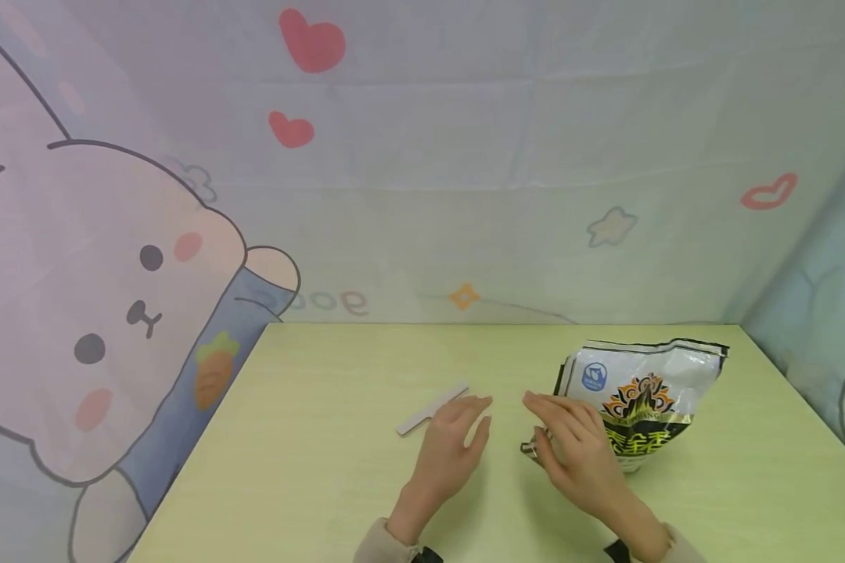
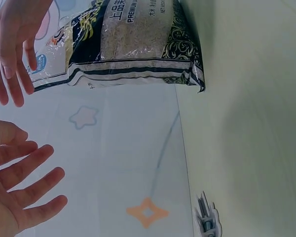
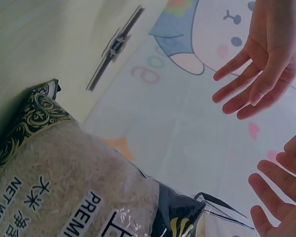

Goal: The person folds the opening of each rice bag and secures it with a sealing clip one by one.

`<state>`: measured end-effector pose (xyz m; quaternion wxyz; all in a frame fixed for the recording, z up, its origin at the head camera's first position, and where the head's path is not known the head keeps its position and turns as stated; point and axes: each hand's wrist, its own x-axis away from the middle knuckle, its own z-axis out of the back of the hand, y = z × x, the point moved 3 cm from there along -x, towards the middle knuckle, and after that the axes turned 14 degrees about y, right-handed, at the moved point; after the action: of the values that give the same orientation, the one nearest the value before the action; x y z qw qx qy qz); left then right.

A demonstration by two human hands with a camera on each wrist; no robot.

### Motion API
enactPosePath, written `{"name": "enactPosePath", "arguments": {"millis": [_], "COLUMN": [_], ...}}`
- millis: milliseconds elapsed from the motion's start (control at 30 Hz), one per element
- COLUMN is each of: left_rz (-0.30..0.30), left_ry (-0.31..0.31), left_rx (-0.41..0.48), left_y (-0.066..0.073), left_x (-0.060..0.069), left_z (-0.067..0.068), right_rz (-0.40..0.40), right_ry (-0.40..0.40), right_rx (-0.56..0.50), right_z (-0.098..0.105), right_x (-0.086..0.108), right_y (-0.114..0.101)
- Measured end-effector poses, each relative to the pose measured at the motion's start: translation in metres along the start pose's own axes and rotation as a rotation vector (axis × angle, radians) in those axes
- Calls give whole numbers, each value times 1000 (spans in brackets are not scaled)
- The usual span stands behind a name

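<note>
In the head view the left hand (image 1: 447, 450) hovers above the table with loosely bent fingers, holding nothing. Just beyond it lies a slim pale clip-like item (image 1: 433, 408), partly hidden by that hand; the right wrist view shows this item (image 3: 116, 45) with a dark middle part. The right hand (image 1: 579, 453) is in front of the left edge of an upright rice bag (image 1: 641, 399), its fingers extended and gripping nothing. Both wrist views show the fingers of each hand spread apart. Through the bag's clear window, rice (image 3: 84, 163) is visible in the right wrist view.
A pale green-yellow table (image 1: 289, 469) carries the bag toward its right side. Behind it hangs a light cloth backdrop (image 1: 465, 195) printed with hearts and stars, with a large cartoon rabbit (image 1: 141, 313) on the left.
</note>
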<state>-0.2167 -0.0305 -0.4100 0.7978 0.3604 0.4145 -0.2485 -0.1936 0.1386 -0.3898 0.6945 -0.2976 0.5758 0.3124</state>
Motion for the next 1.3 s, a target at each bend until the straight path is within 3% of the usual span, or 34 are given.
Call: {"name": "enactPosePath", "arguments": {"millis": [300,500,967,1167,1300], "left_rz": [10,47,110,104,133], "left_ry": [-7,-53,-96,-100,-108], "left_rx": [3,29,120,117,143], "left_y": [3,5,13,16,16], "left_x": [-2,0,6,5,5], "left_z": [-2,-8,-27,-30,-33], "right_rz": [35,38,0,-18,-29], "right_ry": [11,32,35,27,25], "right_rx": [8,14,89,104,116], "right_z": [11,17,32,36,38], "right_x": [-1,-4,-9,-12,-13], "right_y": [4,9,24,28,30]}}
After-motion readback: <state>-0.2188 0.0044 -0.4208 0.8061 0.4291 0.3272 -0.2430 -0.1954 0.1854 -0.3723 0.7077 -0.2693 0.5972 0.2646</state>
